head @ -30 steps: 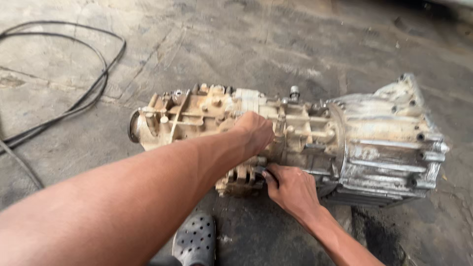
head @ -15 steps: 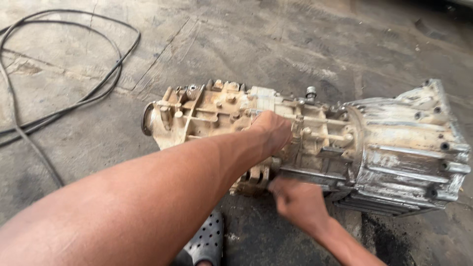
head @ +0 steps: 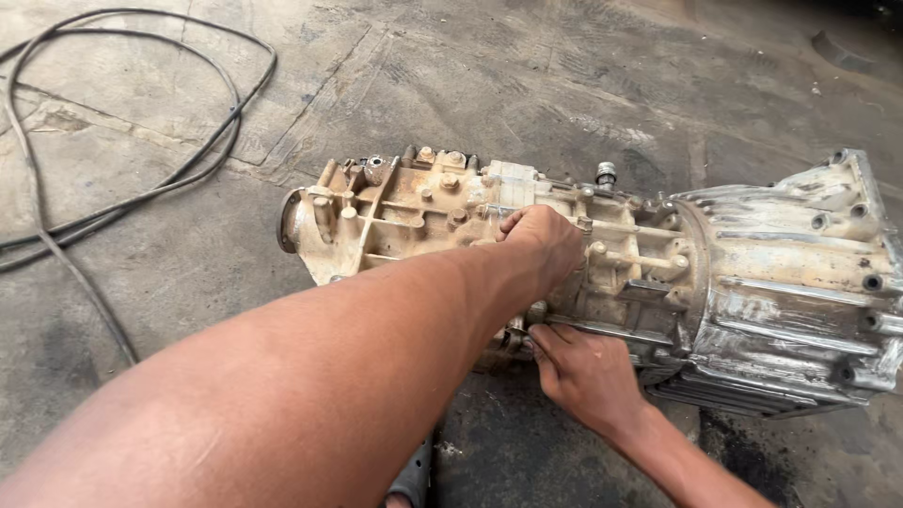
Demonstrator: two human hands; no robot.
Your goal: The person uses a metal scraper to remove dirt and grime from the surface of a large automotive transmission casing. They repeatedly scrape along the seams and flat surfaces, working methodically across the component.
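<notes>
Our left hand (head: 546,243) rests clenched atop the grimy tan-and-silver cast-metal gearbox (head: 602,273); our right hand (head: 583,372) grips its underside. It lies on the stained concrete floor (head: 470,85).

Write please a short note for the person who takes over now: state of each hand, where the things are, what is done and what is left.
Left hand: fist pressed on top of the gearbox, middle part; whether it grips anything cannot be seen.
Right hand: at the lower near edge of the gearbox, fingers at a small fitting there; any tool is hidden.
Gearbox lies on its side on the concrete floor; black cable lies to the left, apart.
Done: nothing visibly removed.
Left: the work at the lower edge.
</notes>
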